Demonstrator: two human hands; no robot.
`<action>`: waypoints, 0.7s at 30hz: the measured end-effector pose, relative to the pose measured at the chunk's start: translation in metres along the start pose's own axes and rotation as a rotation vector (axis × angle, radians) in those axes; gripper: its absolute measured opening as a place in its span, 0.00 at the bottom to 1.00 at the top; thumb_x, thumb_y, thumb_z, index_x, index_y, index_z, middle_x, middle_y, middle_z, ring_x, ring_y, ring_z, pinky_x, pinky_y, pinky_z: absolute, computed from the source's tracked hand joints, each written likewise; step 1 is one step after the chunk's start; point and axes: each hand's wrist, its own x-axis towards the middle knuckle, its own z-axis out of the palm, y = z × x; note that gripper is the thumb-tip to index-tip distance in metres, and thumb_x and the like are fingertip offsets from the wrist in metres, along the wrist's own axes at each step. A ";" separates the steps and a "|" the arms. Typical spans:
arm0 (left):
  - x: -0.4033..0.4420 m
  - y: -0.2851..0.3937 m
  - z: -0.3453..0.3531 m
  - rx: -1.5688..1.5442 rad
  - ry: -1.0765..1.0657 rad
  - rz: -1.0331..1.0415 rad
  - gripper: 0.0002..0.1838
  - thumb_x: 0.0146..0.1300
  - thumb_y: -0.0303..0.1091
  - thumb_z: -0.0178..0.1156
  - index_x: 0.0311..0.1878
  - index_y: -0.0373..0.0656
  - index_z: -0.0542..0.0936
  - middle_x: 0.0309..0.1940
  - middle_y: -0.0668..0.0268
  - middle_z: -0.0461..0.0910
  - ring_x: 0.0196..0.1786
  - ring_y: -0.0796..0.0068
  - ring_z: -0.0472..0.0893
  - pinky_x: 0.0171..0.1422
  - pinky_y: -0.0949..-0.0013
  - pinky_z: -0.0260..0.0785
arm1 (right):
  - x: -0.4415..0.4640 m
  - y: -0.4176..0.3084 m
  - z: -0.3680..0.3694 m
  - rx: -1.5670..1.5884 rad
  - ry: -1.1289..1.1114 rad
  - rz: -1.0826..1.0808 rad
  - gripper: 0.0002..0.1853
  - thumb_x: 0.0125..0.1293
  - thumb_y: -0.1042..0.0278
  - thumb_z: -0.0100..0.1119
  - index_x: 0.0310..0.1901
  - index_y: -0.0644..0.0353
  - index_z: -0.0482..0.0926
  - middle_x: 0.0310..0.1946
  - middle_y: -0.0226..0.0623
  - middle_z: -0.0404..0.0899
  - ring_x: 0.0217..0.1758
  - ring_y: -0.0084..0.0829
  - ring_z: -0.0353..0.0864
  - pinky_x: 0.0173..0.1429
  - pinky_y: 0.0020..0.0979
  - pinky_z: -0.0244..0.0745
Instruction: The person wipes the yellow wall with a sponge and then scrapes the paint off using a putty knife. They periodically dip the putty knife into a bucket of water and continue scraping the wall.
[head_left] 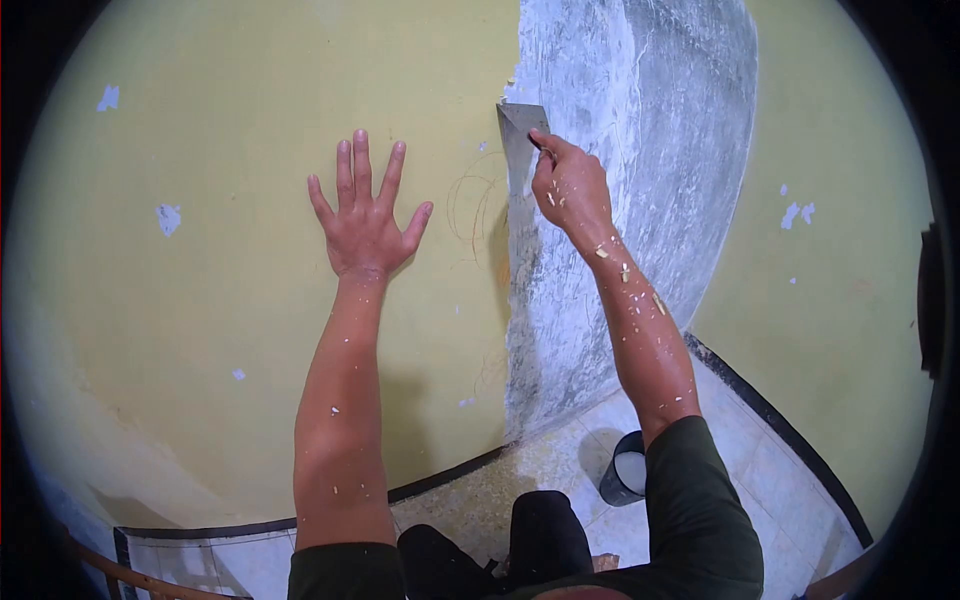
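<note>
My left hand (365,225) lies flat on the yellow painted wall (250,300) with its fingers spread. In my right hand (575,185) is the handle of a scraper (522,122), mostly hidden by the fingers. The scraper's wide metal blade meets the ragged paint edge, where yellow gives way to a bare grey-white strip (650,150). Pale paint flakes (625,272) cling to my right forearm, and a few smaller ones dot the left.
A dark bucket (622,475) with whitish contents stands on the tiled floor (570,510) below my right arm. Paint crumbs litter the floor along the wall's base. A black skirting strip (775,420) runs along the right wall. A dark object (930,300) sits at the far right.
</note>
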 end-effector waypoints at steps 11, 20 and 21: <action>0.003 -0.003 0.001 -0.002 -0.018 -0.011 0.44 0.63 0.69 0.54 0.82 0.75 0.54 0.85 0.65 0.45 0.86 0.63 0.45 0.82 0.34 0.33 | 0.009 -0.002 -0.006 -0.079 -0.004 0.055 0.20 0.65 0.65 0.51 0.55 0.49 0.87 0.43 0.57 0.86 0.47 0.61 0.85 0.56 0.51 0.80; 0.000 -0.002 0.001 -0.012 -0.053 -0.007 0.43 0.64 0.70 0.52 0.82 0.76 0.53 0.85 0.67 0.42 0.86 0.66 0.42 0.82 0.34 0.33 | 0.017 0.008 -0.008 -0.178 0.052 -0.096 0.19 0.70 0.63 0.49 0.55 0.48 0.88 0.31 0.55 0.86 0.33 0.51 0.87 0.45 0.46 0.81; 0.001 -0.002 0.000 0.010 -0.057 -0.009 0.44 0.64 0.70 0.53 0.82 0.76 0.54 0.85 0.67 0.44 0.86 0.65 0.44 0.83 0.35 0.33 | 0.013 0.004 -0.002 -0.145 0.112 -0.136 0.19 0.71 0.63 0.49 0.56 0.48 0.87 0.31 0.54 0.86 0.34 0.51 0.87 0.46 0.46 0.80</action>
